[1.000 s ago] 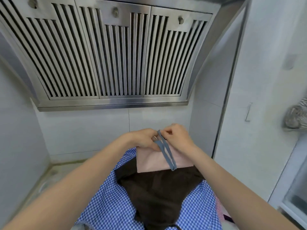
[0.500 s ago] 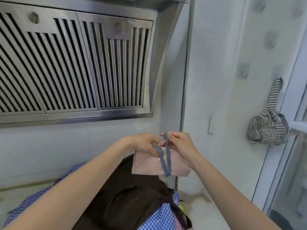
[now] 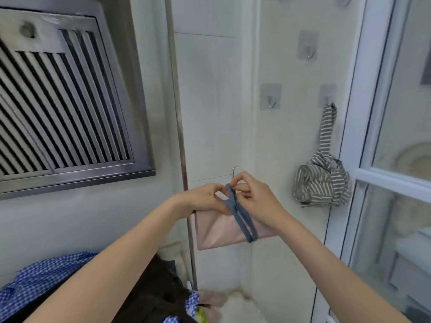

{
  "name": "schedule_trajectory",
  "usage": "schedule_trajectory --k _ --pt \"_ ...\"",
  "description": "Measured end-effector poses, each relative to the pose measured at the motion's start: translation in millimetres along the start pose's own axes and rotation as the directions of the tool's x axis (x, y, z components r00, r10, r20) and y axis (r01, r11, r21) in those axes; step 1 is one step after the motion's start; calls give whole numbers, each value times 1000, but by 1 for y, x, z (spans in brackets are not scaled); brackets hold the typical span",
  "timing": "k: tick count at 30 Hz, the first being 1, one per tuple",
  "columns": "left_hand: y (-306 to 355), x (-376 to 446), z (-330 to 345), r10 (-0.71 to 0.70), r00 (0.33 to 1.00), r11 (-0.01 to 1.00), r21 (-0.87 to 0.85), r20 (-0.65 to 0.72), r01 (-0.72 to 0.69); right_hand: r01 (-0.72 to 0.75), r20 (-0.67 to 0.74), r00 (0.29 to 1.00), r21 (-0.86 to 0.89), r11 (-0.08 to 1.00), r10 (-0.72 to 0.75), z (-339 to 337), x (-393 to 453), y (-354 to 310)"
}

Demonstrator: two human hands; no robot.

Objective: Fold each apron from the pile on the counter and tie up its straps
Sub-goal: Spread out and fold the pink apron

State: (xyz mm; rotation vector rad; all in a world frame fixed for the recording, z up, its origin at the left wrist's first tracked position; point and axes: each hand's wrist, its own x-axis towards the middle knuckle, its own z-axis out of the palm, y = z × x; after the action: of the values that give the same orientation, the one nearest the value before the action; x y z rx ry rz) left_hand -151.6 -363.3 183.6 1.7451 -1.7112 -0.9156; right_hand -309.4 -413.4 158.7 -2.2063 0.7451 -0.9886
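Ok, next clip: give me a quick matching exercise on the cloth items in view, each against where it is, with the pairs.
Things:
1. pink apron
2. striped apron
3. checked apron
4. blue strap

Places:
A. hanging from a wall hook at the right
B. in the pile at lower left
C. folded, held up in front of the wall by both hands
D. pinched at the top by the right hand, its loop dangling over the pink cloth

Pairs: 1-C, 2-A, 3-B, 4-D

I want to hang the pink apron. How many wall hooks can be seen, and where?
4 clear: one high, two lower, the right one holding the striped apron, one cut off at the top. Others may lie outside the frame.
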Motion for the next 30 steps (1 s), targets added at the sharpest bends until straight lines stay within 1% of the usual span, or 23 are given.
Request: schedule_trajectory --k 2,6,9,12,15,17,21,23,26,30 --pt "20 12 5 25 1000 1000 -19 6 -25 25 -103 994 -42 999 -29 -16 3 9" --pt "57 28 4 137 988 990 -22 -76 -139 43 -291 952 -178 983 -94 -50 16 5" --pt "89 40 -4 242 944 964 -51 -225 -259 51 -458 875 -231 971 -155 -89 33 -5" --pt "115 51 -10 315 870 918 -109 -380 -380 47 -543 818 -265 963 -189 -119 54 -16" --pt "129 62 -14 332 798 891 -110 -503 -440 45 -578 787 -298 953 -218 -133 78 -22" --pt "133 68 -19 326 775 895 -88 -542 -438 41 -556 794 -351 936 -244 -135 91 -24" --pt "132 71 -32 308 801 901 -114 -513 -419 59 -561 780 -374 926 -277 -131 104 -25" --pt "130 72 -36 304 800 908 -97 -518 -408 70 -557 776 -390 918 -296 -125 108 -28" --pt "127 77 -34 306 785 921 -40 -539 -387 70 -504 804 -448 891 -317 -114 111 -29" --pt "120 79 -28 345 772 928 67 -533 -368 102 -524 797 -374 922 -301 -102 105 -14"
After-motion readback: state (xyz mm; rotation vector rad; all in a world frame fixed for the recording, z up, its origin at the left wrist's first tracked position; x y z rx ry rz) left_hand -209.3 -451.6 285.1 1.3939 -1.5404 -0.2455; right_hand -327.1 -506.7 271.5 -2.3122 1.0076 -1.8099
